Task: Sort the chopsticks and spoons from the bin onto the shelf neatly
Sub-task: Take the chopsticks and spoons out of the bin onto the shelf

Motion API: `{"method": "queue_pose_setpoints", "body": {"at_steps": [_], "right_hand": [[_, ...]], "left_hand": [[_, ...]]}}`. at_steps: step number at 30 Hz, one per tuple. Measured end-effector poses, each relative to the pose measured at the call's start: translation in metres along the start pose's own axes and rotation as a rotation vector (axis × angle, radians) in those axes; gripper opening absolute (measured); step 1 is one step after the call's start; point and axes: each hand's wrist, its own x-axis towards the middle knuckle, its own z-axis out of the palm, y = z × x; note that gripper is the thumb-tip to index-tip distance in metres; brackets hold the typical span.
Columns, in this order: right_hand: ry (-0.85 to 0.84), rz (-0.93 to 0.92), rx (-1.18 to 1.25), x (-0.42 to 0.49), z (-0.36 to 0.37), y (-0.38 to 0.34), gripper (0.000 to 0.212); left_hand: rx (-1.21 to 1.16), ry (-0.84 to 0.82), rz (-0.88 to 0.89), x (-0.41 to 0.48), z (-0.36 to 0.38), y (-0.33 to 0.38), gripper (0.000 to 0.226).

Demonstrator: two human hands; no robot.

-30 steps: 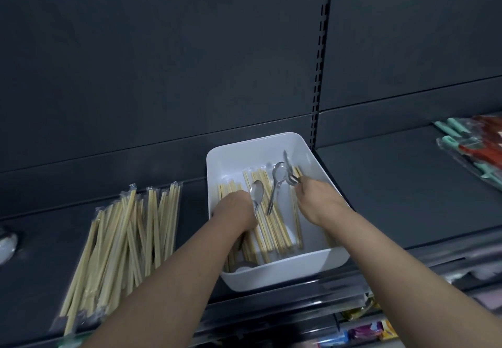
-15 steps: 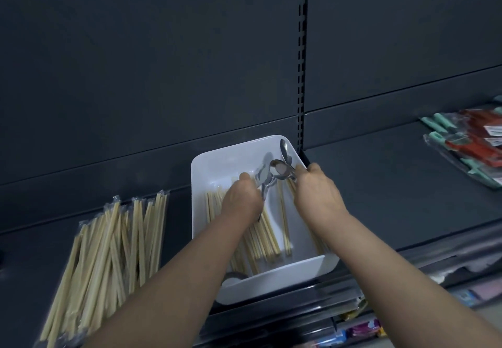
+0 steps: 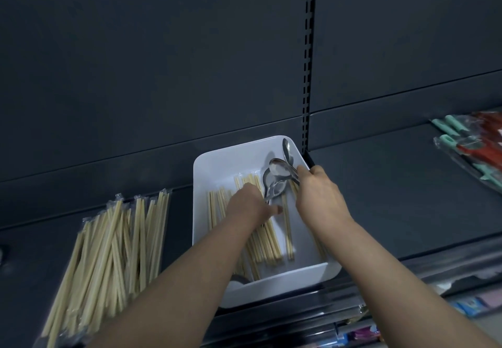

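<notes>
— What is furthest left?

— A loose fan of wrapped chopsticks [image 3: 108,260], pale wood in clear sleeves. They lie on a dark shelf [image 3: 394,198] with their far ends pointing toward the back wall.

— And beside them?

— A white bin [image 3: 214,165] sits on the same shelf, just right of that pile, with its near end at the shelf's front edge. Bare chopsticks [image 3: 267,241] lie lengthwise along its floor.

— Where are the hands?

— Both reach into the bin. The left hand [image 3: 250,206] is over the bare chopsticks, fingers curled round the handle of a metal spoon [image 3: 273,188] whose bowl points away from the person. The right hand [image 3: 320,198] is near the bin's right wall, gripping the handles of a pair of spoons [image 3: 279,168]. One bowl rises by the far right corner. The other lies just above the left hand's spoon, and I cannot tell whether they touch.

— Anything further right?

— A slotted upright post [image 3: 308,62] runs up the back wall behind the bin's far right corner. At the far right of the shelf, well apart from the bin, lie clear packets [image 3: 472,152] with teal and red handles inside.
</notes>
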Motion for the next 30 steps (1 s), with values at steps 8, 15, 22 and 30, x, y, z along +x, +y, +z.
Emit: {"method": "queue_pose_setpoints", "body": {"at_steps": [8,15,22,30], "right_hand": [[0.028,-0.047,0.058,-0.005,0.000,0.004,0.044],[0.085,-0.071,0.141,0.003,-0.005,-0.017,0.054],[0.094,-0.292,0.253,-0.004,0.012,-0.110,0.054],[-0.073,-0.505,0.348,-0.068,0.089,-0.260,0.054]], "left_hand": [[0.041,0.010,-0.020,0.006,-0.009,-0.003,0.011],[-0.274,0.139,0.047,-0.007,-0.041,-0.020,0.032],[-0.448,0.434,-0.030,-0.041,-0.097,-0.093,0.021],[-0.392,0.534,-0.357,-0.111,-0.138,-0.281,0.017]]}}
